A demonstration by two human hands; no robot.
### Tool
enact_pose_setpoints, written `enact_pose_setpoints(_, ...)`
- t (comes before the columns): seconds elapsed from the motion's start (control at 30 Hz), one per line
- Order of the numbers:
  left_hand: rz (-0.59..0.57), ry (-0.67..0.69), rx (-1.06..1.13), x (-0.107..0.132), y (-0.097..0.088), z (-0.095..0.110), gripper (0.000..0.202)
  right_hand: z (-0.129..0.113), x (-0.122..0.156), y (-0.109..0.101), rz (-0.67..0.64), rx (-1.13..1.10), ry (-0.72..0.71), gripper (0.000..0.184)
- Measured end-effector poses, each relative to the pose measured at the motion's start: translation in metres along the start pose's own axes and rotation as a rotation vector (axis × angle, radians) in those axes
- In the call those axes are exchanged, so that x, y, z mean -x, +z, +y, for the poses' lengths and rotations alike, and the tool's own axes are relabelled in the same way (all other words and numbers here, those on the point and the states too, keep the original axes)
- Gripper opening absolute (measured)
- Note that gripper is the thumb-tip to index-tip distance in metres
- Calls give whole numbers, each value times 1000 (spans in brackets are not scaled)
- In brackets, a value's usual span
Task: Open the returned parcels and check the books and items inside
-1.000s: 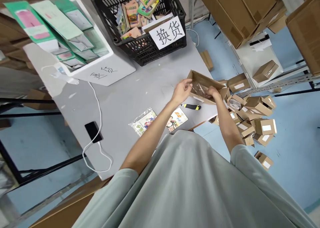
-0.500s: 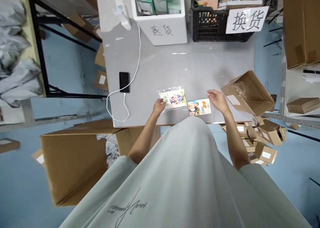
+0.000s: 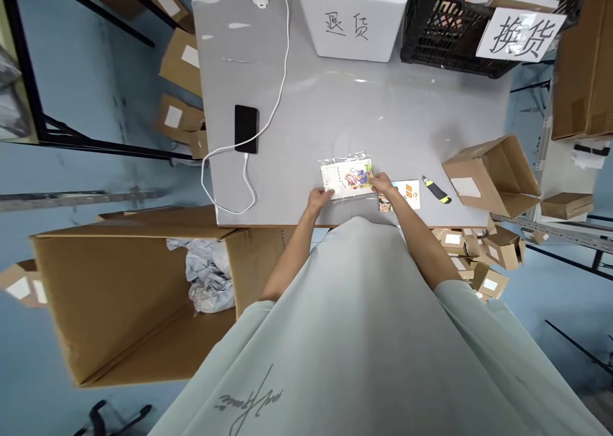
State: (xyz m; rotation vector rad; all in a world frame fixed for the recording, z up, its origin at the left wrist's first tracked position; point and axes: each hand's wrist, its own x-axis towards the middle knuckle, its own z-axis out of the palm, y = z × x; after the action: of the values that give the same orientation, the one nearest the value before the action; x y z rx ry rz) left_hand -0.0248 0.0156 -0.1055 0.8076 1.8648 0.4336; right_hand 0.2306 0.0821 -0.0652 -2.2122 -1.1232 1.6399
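Observation:
A picture booklet in a clear plastic sleeve [image 3: 345, 177] is held at the table's front, with bright figures on its cover. My left hand [image 3: 318, 199] pinches its lower left corner, fingers closed. At its right edge, my right hand [image 3: 382, 184] grips it between thumb and fingers. Partly behind my right wrist lies a second booklet [image 3: 410, 193], white and orange with a photo on it. To the right of that rests a black and yellow utility knife [image 3: 437, 190], which neither hand touches.
An opened cardboard box [image 3: 493, 175] stands at the table's right. At the back are a white bin [image 3: 352, 30] and a black crate [image 3: 445, 30]. A phone [image 3: 246, 129] with a white cable lies left. A large carton [image 3: 129, 302] with crumpled plastic stands below.
My right hand has moved left, from beside the second booklet to the sleeved booklet's right edge. The utility knife now shows. The whole view has shifted and turned slightly.

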Motion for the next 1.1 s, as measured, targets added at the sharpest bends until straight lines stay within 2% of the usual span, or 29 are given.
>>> enact_pose_setpoints(0.1, -50, -12, 60, 6, -16, -4, 35, 0, 13, 6, -15, -22, 10, 29)
enact_pose_setpoints(0.2, -90, 8, 134, 13, -38, -3, 44, 4, 34, -1, -43, -74, -12, 39)
enact_pose_setpoints(0.27, -137, 58, 232, 18, -52, 3, 57, 10, 53, -12, -93, -174, -77, 47)
enact_pose_setpoints(0.37, -239, 180, 362, 27, -69, 23, 79, 23, 85, -32, -215, -329, -184, 57)
enact_pose_setpoints(0.43, -312, 258, 377, 34, -77, 43, 84, 32, 105, -45, -264, -394, -203, 62)
enact_pose_setpoints(0.53, -385, 358, 382, 47, -81, 78, 78, 41, 130, -59, -206, -515, -226, 67)
enact_pose_setpoints(0.6, -396, 415, 434, 58, -76, 99, 74, 44, 142, -62, -117, -594, -255, 67)
enact_pose_setpoints(0.7, -445, 487, 515, 78, -53, 119, 76, 46, 155, -58, -13, -695, -282, 66)
enact_pose_setpoints(0.8, -509, 520, 499, 98, -20, 126, 84, 51, 163, -52, 1, -742, -292, 70)
enact_pose_setpoints(0.87, -498, 518, 489, 109, -2, 125, 87, 58, 164, -54, 22, -720, -310, 72)
enact_pose_setpoints(0.93, -458, 523, 490, 117, 10, 123, 84, 66, 165, -64, 191, -647, -357, 73)
enact_pose_setpoints(1.03, -398, 567, 455, 126, 14, 122, 77, 69, 170, -85, 553, -453, -497, 71)
enact_pose_setpoints(1.1, -377, 592, 417, 133, 14, 122, 73, 60, 176, -94, 591, -315, -636, 60)
